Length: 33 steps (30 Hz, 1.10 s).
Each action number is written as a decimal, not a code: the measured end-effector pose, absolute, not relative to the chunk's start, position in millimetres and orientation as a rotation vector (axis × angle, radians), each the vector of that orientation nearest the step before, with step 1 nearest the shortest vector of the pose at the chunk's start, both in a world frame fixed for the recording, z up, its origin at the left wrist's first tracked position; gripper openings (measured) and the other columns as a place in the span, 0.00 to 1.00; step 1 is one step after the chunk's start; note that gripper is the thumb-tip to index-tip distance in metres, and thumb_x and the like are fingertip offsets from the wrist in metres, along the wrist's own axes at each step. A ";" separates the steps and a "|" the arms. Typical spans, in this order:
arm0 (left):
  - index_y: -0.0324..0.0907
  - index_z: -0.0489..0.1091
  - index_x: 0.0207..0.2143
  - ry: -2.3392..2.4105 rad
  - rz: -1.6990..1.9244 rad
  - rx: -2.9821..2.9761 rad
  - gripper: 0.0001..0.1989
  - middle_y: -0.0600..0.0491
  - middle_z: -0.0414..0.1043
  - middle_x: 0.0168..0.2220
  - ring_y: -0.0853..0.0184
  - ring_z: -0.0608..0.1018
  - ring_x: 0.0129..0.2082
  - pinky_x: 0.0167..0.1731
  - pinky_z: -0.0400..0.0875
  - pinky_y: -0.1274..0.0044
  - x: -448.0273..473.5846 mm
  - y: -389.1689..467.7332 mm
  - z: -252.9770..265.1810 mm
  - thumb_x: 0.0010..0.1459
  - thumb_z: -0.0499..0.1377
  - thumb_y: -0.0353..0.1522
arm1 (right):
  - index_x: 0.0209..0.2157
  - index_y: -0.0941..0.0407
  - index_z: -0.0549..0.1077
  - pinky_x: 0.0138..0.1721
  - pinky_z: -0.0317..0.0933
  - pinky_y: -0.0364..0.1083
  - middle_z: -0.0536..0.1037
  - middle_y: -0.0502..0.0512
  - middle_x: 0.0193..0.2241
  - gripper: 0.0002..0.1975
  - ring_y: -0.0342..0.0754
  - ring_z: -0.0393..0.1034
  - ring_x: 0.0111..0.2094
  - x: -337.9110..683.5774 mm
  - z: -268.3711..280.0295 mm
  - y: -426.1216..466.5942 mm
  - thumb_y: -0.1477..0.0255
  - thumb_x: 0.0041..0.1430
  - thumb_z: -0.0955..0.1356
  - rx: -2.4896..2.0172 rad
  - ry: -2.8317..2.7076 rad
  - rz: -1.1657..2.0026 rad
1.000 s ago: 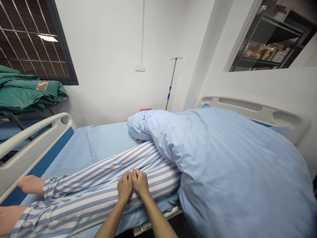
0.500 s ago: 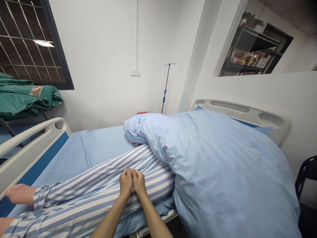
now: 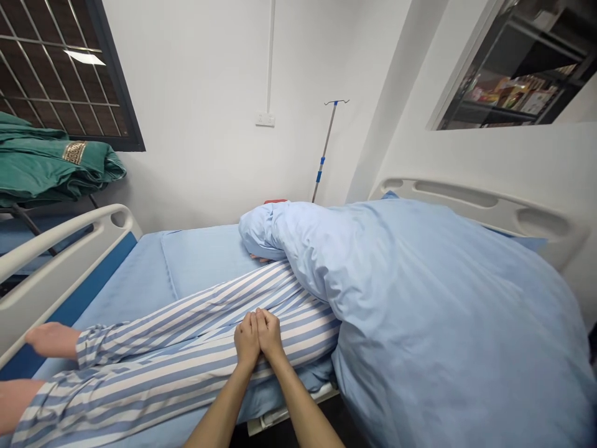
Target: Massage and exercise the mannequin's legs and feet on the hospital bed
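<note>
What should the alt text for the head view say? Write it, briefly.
Two bare hands, left hand and right hand, rest side by side on a striped pyjama leg on a hospital bed. A light blue duvet covers the rest.

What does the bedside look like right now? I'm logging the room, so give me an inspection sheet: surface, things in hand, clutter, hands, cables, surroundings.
Surface: bed with light blue sheet, white rail at the foot end.
Things in hand: striped pyjama leg lying along the bed, feet bare; blue duvet bunched over the upper part.
Clutter: folded green cloth on a rack beside the bed.
Hands: left hand and right hand side by side, fingers curled, pressed on the leg.
Cables: white conduit down to a wall socket.
Surroundings: drip stand, barred window, shelving.
</note>
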<state>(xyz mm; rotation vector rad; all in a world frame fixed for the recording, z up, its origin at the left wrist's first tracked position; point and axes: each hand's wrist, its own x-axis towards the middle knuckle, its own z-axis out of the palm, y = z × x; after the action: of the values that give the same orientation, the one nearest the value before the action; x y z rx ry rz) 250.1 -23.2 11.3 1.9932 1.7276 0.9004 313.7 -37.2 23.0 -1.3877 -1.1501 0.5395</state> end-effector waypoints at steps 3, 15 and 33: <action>0.41 0.66 0.30 1.770 0.841 2.034 0.13 0.52 0.71 0.26 0.69 0.72 0.28 0.28 0.56 0.79 250.3 -24.2 14.2 0.61 0.44 0.32 | 0.17 0.56 0.57 0.23 0.46 0.40 0.60 0.46 0.15 0.18 0.40 0.53 0.20 316.6 23.3 -34.6 0.64 0.58 0.57 -1.419 -1.218 0.550; 0.43 0.68 0.33 1.835 0.699 1.979 0.15 0.51 0.74 0.30 0.66 0.74 0.30 0.27 0.54 0.77 254.6 -29.9 27.6 0.62 0.43 0.34 | 0.15 0.57 0.61 0.23 0.43 0.41 0.64 0.48 0.13 0.21 0.39 0.54 0.18 339.3 47.9 -32.1 0.66 0.59 0.56 -1.561 -1.558 0.365; 0.43 0.65 0.27 1.697 0.801 1.936 0.14 0.52 0.71 0.27 0.68 0.71 0.29 0.28 0.55 0.78 260.7 -26.9 29.1 0.60 0.44 0.34 | 0.15 0.56 0.60 0.22 0.45 0.41 0.60 0.46 0.13 0.21 0.40 0.52 0.18 341.8 29.5 -33.1 0.63 0.58 0.57 -1.445 -1.275 0.404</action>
<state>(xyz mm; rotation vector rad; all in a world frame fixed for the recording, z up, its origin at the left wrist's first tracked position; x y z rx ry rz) 260.7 -26.9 29.1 1.9357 1.6969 0.8008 341.8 -33.1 29.5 -1.4446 -1.2751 0.4040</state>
